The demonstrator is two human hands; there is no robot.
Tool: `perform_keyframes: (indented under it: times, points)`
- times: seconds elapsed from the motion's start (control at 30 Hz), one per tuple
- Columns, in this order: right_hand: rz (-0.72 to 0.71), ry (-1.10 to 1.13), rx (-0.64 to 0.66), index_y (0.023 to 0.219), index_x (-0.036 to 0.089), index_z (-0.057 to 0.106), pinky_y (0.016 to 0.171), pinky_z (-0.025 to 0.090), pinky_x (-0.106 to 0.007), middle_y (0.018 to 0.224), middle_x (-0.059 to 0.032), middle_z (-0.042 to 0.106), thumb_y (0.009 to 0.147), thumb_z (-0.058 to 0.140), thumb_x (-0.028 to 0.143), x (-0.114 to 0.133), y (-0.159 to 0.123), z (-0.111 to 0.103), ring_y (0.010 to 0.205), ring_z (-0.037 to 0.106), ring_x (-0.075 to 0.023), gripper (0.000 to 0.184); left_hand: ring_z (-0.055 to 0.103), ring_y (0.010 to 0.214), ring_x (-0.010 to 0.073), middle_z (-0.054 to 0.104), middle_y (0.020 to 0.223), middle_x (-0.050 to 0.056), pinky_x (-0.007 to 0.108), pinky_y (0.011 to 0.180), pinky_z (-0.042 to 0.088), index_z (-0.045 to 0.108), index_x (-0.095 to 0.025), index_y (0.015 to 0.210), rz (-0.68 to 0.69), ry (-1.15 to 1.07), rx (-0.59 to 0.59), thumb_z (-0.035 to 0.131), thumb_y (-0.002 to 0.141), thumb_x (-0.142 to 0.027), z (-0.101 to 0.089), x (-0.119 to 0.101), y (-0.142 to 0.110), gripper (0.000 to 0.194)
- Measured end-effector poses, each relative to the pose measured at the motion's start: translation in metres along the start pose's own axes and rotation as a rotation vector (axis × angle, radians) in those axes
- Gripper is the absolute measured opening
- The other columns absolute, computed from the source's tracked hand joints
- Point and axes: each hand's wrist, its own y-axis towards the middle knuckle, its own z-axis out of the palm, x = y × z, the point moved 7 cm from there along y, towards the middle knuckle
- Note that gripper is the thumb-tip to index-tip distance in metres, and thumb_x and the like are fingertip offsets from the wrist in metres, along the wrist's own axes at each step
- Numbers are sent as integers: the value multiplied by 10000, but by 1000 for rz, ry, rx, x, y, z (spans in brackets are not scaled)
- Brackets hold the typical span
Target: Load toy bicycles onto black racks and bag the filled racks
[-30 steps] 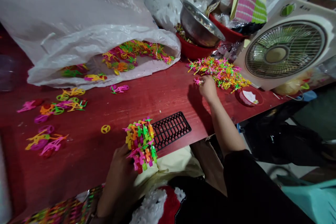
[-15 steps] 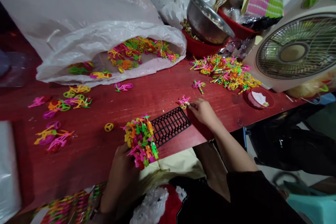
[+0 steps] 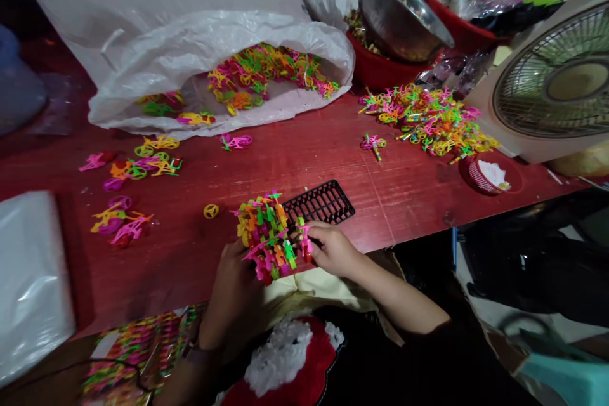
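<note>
A black slotted rack (image 3: 328, 202) lies at the front edge of the red table. Its left part is packed with rows of small plastic toy bicycles (image 3: 266, 235) in pink, green, orange and yellow; the right part has bare slots. My left hand (image 3: 233, 273) is closed at the filled end of the rack, its fingertips hidden by the toys. Pinched in the fingers of my right hand (image 3: 333, 250) is a pink toy bicycle (image 3: 304, 238) with a yellow-green part, held upright beside the last filled row.
A white plastic bag (image 3: 209, 25) spills similar toys at the back. A pile of toys (image 3: 432, 120) lies near the fan (image 3: 561, 82), with a small red basket (image 3: 485, 176) in front. Loose pieces (image 3: 143, 165) and a yellow wheel (image 3: 210, 210) are at left.
My right hand has carried a pink toy bicycle from beyond the rack's right end to the edge of the filled rows. My left hand stays at the filled end. The view has shifted slightly.
</note>
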Motion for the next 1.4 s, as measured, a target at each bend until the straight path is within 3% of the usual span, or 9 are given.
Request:
perform_keyframes:
  times: [0.3,0.63,0.77,0.93,1.0,1.17,1.27,1.4]
  points:
    - [-65,-292,163,841,185,647,823,505,-321,879,-64,664,823,565,-33,12,14,11,875,612,-211,234,646,1025,282,729,1107,99,387,840,484,776,-219,954,18,0,1,582,889,-217,-1,-2,1,204]
    - [-56,-256,114,799,180,633,767,489,-296,845,-43,619,840,567,-27,9,14,11,820,580,-190,221,642,1066,302,727,1160,108,401,855,475,784,-220,991,24,-3,8,634,881,-225,1,1,2,185]
    - [-34,-131,45,981,176,683,801,528,-311,924,-59,659,875,555,35,8,10,5,863,624,-189,218,650,1041,296,732,1140,106,400,848,471,788,-226,995,43,-8,-12,643,882,-204,1,0,3,185]
    - [-35,41,-24,1379,202,569,837,569,-350,1194,-103,664,798,567,62,12,5,-9,977,648,-203,598,635,1094,305,717,1186,112,413,885,464,782,-228,1051,62,-22,-9,646,902,-199,0,-1,3,204]
    - [-30,142,-59,1450,236,527,851,577,-365,1244,-96,659,824,537,90,17,4,-14,1016,648,-208,643,635,1097,300,715,1192,106,406,886,464,779,-232,1061,45,-31,4,652,897,-196,1,0,3,210]
    - [-43,142,-156,1345,254,660,996,552,-428,1228,-86,690,962,626,256,35,8,-17,1130,651,-231,385,645,1079,295,722,1204,96,394,855,463,781,-241,1039,44,-16,-4,645,889,-192,2,3,1,208]
    - [-52,102,-210,1237,254,734,1004,564,-395,1191,-81,711,973,670,249,39,10,-17,1127,682,-209,272,643,1089,296,724,1209,96,398,862,464,780,-243,1035,55,-25,-11,636,891,-192,2,3,1,210]
    - [-73,55,-158,1220,246,751,1030,575,-391,1215,-84,729,1005,626,209,42,12,-19,1170,691,-200,252,635,1091,293,723,1198,98,400,878,461,781,-237,1048,17,-47,16,639,882,-177,1,3,1,225]
